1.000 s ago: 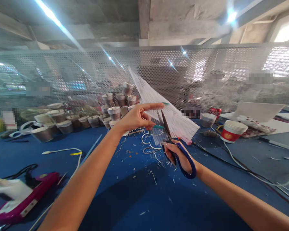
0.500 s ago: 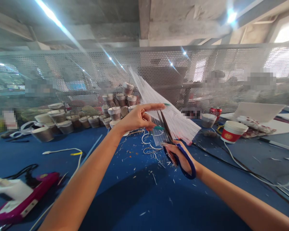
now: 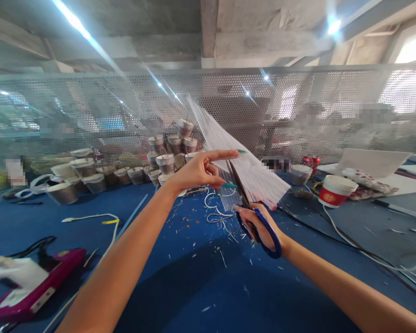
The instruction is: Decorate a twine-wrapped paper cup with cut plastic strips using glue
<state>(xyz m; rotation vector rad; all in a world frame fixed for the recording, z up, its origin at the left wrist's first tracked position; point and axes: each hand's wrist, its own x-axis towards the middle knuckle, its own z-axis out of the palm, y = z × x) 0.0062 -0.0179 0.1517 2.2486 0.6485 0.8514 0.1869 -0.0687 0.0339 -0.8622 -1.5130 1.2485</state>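
Two hands at work over a blue table (image 3: 194, 286).
Left hand (image 3: 197, 171): raised, thumb and lower fingers pinched on the near edge of a fan of thin white strands (image 3: 242, 166), forefinger stretched out along its top. Fan held in the air above the table, spreading up and back toward a mesh screen (image 3: 125, 111).
Right hand (image 3: 260, 226): closed through the blue loops of scissors (image 3: 253, 217), blades pointing up into the lower part of the fan, just beside the left fingertips. Blades nearly together; whether strands lie between them cannot be told.
Change over the last second: slight. Scissors hand drawn a little closer to the left hand, blades narrowed; fan and left hand almost where they were. Read as one snip closing on the strand ends, trimming under way rather than finished.
On table: white clippings (image 3: 222, 254) scattered below the hands; cups (image 3: 166, 162) stacked behind; red-and-white cup (image 3: 333, 190) and red can (image 3: 312, 162) to the right; pink tool (image 3: 38, 286) with cable at lower left; black cable (image 3: 333, 238) running right.
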